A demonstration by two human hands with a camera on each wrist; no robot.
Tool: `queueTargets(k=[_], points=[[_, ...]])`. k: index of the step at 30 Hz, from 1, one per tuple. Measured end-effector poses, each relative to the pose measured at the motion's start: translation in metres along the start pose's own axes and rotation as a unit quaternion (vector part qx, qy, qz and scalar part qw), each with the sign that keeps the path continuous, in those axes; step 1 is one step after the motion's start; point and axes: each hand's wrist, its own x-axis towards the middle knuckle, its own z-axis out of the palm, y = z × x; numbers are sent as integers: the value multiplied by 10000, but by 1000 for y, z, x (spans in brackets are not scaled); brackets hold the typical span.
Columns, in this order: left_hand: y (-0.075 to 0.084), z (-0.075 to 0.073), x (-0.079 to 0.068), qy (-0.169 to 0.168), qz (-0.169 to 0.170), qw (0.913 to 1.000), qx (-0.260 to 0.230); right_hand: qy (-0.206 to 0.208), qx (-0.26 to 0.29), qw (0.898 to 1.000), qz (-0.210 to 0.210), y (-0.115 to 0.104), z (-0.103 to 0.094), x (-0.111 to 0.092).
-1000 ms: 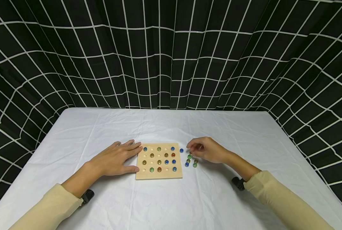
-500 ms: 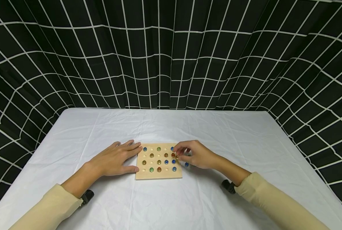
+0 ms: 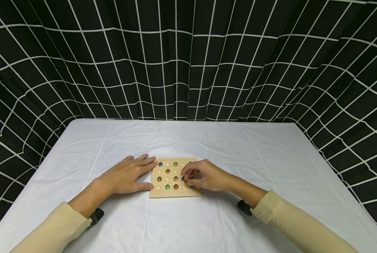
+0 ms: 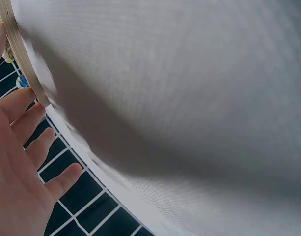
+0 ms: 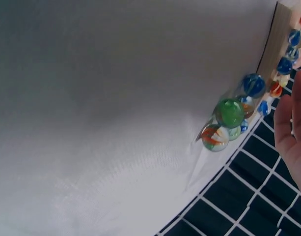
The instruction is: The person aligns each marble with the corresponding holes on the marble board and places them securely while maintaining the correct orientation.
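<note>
A pale wooden board with rows of round hollows lies on the table, many of the hollows filled with glass marbles. Fingers straight and spread, my left hand rests at the board's left edge. Over the board's right part, my right hand pinches an amber-brown marble between thumb and fingers, just above the front row. Left of it in that row sit a red-brown marble and a green marble. The hand covers much of the board's right columns.
Beside the board, the right wrist view shows loose marbles on the white cloth: a green one, a blue one, an orange-streaked clear one and others. A black curtain with white grid lines hangs behind the table.
From the loose marbles on the right, my right hand has moved left over the board and toward its front row, carrying the amber-brown marble. My left hand stays where it was.
</note>
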Motion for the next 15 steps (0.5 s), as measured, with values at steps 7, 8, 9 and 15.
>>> queueTargets(k=[7, 8, 9, 15], points=[[1, 0, 1, -38, 8, 10000, 0, -82, -182, 9997, -114, 1, 6, 2], [1, 0, 1, -47, 0, 10000, -11, -87, -223, 9996, -117, 1, 7, 3], [1, 0, 1, -45, 6, 10000, -4, -91, -271, 9995, -130, 1, 7, 3], [1, 0, 0, 6, 32, 10000, -4, -82, -577, 9981, -177, -1, 8, 4]])
